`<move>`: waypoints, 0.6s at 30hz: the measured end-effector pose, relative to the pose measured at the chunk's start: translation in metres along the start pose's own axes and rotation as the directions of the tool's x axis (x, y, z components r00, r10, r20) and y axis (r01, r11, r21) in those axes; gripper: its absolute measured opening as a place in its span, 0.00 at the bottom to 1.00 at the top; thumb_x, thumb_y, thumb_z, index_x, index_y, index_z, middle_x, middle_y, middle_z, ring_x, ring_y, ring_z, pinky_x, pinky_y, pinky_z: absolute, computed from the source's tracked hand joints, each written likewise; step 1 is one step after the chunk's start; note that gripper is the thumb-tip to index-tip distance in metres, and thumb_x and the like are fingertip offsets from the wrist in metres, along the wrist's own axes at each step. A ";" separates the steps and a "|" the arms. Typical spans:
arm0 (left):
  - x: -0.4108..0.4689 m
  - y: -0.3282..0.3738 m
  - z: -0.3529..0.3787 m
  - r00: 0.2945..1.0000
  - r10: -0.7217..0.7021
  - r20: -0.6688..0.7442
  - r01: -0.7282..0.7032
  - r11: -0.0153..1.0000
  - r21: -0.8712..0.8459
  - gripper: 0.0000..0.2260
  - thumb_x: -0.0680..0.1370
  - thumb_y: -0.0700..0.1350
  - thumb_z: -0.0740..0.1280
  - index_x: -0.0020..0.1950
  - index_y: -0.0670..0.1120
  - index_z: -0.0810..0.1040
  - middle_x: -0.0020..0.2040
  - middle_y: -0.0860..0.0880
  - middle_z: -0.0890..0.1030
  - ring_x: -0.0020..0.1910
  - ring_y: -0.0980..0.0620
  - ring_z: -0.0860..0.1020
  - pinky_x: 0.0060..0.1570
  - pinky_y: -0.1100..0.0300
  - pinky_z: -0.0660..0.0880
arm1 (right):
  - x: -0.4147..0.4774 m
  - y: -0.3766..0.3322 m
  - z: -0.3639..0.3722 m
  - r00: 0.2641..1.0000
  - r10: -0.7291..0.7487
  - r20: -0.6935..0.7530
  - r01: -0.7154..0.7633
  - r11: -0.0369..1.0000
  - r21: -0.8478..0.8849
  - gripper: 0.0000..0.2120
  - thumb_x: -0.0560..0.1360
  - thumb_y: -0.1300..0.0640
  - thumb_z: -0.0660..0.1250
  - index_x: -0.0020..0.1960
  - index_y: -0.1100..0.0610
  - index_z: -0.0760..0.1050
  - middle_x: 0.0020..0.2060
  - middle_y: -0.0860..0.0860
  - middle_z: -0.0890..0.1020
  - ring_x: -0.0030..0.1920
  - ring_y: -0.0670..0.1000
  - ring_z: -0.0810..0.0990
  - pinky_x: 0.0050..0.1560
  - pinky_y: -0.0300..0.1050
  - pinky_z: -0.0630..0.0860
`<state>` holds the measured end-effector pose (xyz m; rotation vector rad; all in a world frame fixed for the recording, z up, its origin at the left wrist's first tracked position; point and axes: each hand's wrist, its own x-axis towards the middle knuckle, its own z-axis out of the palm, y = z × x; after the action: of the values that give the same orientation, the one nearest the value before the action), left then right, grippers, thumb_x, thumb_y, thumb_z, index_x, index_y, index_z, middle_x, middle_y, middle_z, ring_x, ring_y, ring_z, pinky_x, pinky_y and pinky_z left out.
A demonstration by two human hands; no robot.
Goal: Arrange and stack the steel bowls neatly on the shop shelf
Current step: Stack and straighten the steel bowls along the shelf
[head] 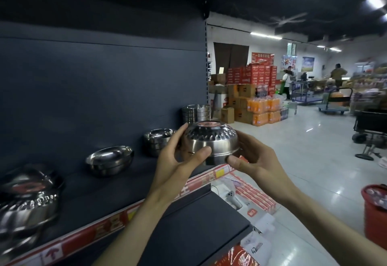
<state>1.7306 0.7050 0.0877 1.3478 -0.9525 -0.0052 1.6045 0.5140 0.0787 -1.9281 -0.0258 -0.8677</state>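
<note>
Hands, left (176, 161) and right (253, 157), clasp upturned steel bowl (211, 140).

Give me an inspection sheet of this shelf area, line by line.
Surface: dark shelf, with a red price strip along its front.
Job's things: four bowl stacks on the shelf: near stack, second stack, third stack, far stack. One held bowl is upside down, off the shelf.
Clutter: nothing seen on the shelf.
Grippers: left hand and right hand both grip the held bowl.
Cables: nothing seen.
Surroundings: boxes below the shelf, cartons, a red bucket, people far back.
</note>
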 end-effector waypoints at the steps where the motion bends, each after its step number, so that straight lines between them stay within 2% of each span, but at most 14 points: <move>1: -0.001 0.000 -0.001 1.000 -0.001 0.023 0.001 1.000 0.004 0.41 0.70 0.63 0.80 0.80 0.62 0.70 0.73 0.60 0.79 0.75 0.58 0.75 0.77 0.47 0.71 | 0.001 -0.001 0.001 1.000 0.006 -0.020 -0.006 1.000 0.024 0.28 0.73 0.52 0.77 0.71 0.42 0.73 0.60 0.34 0.85 0.60 0.44 0.85 0.56 0.37 0.82; 3: -0.003 0.001 -0.003 0.996 0.010 0.084 -0.011 1.000 0.011 0.43 0.71 0.65 0.79 0.83 0.65 0.63 0.79 0.61 0.73 0.80 0.57 0.69 0.80 0.43 0.65 | 0.004 -0.005 0.000 0.998 0.036 -0.050 -0.032 0.997 0.066 0.26 0.72 0.49 0.75 0.70 0.42 0.75 0.58 0.33 0.85 0.60 0.39 0.84 0.54 0.33 0.80; 5: -0.007 0.003 -0.004 0.988 0.034 0.148 -0.043 0.997 0.058 0.45 0.73 0.63 0.79 0.84 0.70 0.57 0.83 0.64 0.64 0.83 0.59 0.62 0.83 0.41 0.60 | 0.008 -0.009 -0.004 0.994 0.097 -0.051 -0.091 0.989 0.121 0.26 0.73 0.43 0.74 0.69 0.45 0.77 0.60 0.37 0.86 0.62 0.39 0.84 0.57 0.37 0.79; 7: -0.012 0.005 -0.004 0.975 0.065 0.211 -0.097 0.985 0.144 0.48 0.73 0.60 0.79 0.83 0.73 0.49 0.85 0.67 0.56 0.85 0.61 0.55 0.83 0.40 0.57 | 0.013 -0.013 -0.007 0.984 0.174 -0.024 -0.164 0.960 0.227 0.25 0.74 0.40 0.73 0.67 0.50 0.80 0.59 0.46 0.87 0.62 0.46 0.84 0.63 0.43 0.75; 9: -0.012 0.005 -0.005 0.964 0.088 0.252 -0.152 0.956 0.250 0.51 0.74 0.58 0.79 0.83 0.75 0.43 0.86 0.67 0.50 0.86 0.61 0.51 0.84 0.39 0.56 | 0.017 -0.023 -0.009 0.970 0.241 0.016 -0.234 0.924 0.301 0.28 0.76 0.40 0.68 0.66 0.60 0.81 0.58 0.59 0.85 0.59 0.55 0.80 0.63 0.49 0.73; 11: -0.010 0.002 -0.005 0.960 0.114 0.255 -0.199 0.920 0.337 0.54 0.78 0.47 0.78 0.82 0.75 0.39 0.86 0.67 0.45 0.85 0.63 0.47 0.85 0.42 0.53 | 0.021 -0.033 -0.009 0.957 0.285 0.046 -0.285 0.905 0.316 0.29 0.78 0.39 0.65 0.62 0.64 0.82 0.58 0.65 0.83 0.57 0.59 0.78 0.65 0.53 0.73; 13: -0.008 0.001 -0.006 0.962 0.123 0.244 -0.214 0.894 0.393 0.58 0.79 0.36 0.76 0.79 0.79 0.37 0.85 0.70 0.41 0.84 0.67 0.44 0.85 0.51 0.50 | 0.027 -0.040 -0.010 0.937 0.343 0.067 -0.345 0.878 0.331 0.22 0.78 0.38 0.65 0.54 0.55 0.86 0.50 0.61 0.86 0.56 0.59 0.79 0.67 0.54 0.73; 14: -0.007 0.001 -0.006 0.961 0.132 0.245 -0.225 0.885 0.408 0.60 0.78 0.33 0.76 0.78 0.80 0.37 0.84 0.71 0.39 0.84 0.68 0.43 0.83 0.56 0.49 | 0.031 -0.042 -0.012 0.931 0.357 0.077 -0.362 0.872 0.330 0.20 0.79 0.38 0.65 0.51 0.52 0.87 0.46 0.57 0.86 0.55 0.59 0.79 0.64 0.53 0.74; 16: -0.003 0.003 -0.008 0.957 0.150 0.247 -0.246 0.870 0.426 0.60 0.78 0.33 0.76 0.77 0.81 0.38 0.84 0.71 0.40 0.83 0.70 0.44 0.80 0.64 0.49 | 0.037 -0.046 -0.015 0.921 0.376 0.096 -0.387 0.870 0.305 0.20 0.80 0.37 0.65 0.50 0.52 0.86 0.42 0.53 0.86 0.51 0.56 0.81 0.57 0.49 0.77; 18: 0.002 0.004 -0.011 0.960 0.157 0.233 -0.247 0.867 0.432 0.57 0.78 0.36 0.78 0.79 0.80 0.41 0.84 0.72 0.44 0.83 0.70 0.47 0.79 0.64 0.52 | 0.040 -0.051 -0.017 0.909 0.403 0.110 -0.417 0.861 0.293 0.23 0.81 0.36 0.63 0.50 0.55 0.84 0.40 0.53 0.84 0.46 0.54 0.81 0.49 0.47 0.76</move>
<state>1.7361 0.7141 0.0931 1.6939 -1.3127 0.2731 1.6062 0.5134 0.1455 -1.5734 0.2060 -0.4965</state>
